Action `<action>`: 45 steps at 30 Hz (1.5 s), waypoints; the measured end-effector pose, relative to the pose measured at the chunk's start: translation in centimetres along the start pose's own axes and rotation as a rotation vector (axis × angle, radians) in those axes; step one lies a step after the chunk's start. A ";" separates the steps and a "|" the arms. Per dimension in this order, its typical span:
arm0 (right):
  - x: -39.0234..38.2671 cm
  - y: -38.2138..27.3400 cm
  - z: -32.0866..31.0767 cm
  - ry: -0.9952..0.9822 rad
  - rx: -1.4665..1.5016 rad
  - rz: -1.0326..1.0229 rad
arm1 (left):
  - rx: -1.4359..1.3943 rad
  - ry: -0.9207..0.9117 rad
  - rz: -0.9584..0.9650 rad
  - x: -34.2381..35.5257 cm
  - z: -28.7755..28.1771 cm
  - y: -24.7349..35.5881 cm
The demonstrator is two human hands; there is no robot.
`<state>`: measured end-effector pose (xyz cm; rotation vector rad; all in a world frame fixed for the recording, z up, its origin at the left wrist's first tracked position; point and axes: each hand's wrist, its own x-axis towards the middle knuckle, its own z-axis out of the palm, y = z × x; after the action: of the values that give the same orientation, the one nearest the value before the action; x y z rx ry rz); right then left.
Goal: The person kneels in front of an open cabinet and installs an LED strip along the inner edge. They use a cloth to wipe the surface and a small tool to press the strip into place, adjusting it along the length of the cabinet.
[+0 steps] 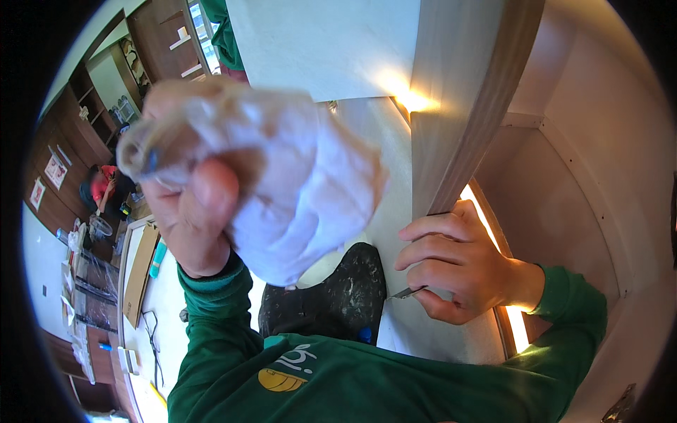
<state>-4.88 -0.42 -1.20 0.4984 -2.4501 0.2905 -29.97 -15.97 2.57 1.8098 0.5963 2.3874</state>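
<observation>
My left hand (197, 218) is raised at centre-left, fingers closed on a crumpled white cloth (303, 190), slightly blurred, with something clear and blue at its upper end. My right hand (469, 268) is lower right, at the foot of a pale wooden post (458, 99). Its curled fingers hold a thin metal tool (409, 292), mostly hidden by the hand; what kind it is, I cannot tell. A glowing light strip (517, 328) runs behind that hand along a wooden edge. My dark, paint-flecked trouser leg (331, 303) shows below the cloth.
A white panel (317, 42) stands ahead. A recess with pale walls (571, 211) is at right. At left are a work table (162, 331) with a cardboard strip (141, 275) and cables, and a person in red (106, 187) crouching. A green-clothed person (222, 35) is partly behind the panel.
</observation>
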 end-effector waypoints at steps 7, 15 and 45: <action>0.6 0.0 0.3 -0.051 0.018 -0.001 | -0.492 -0.978 -0.512 -0.8 1.0 1.0; 2.0 1.0 1.2 -0.034 0.241 -0.055 | -0.275 -0.839 -0.316 -2.7 -0.3 0.8; 6.5 3.2 3.5 0.102 0.557 0.001 | 0.439 -0.243 -0.384 -10.5 1.6 1.5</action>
<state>-12.88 -0.46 -0.30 0.6913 -2.2520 0.9860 -25.09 -20.11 -6.09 1.8754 1.3732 1.8530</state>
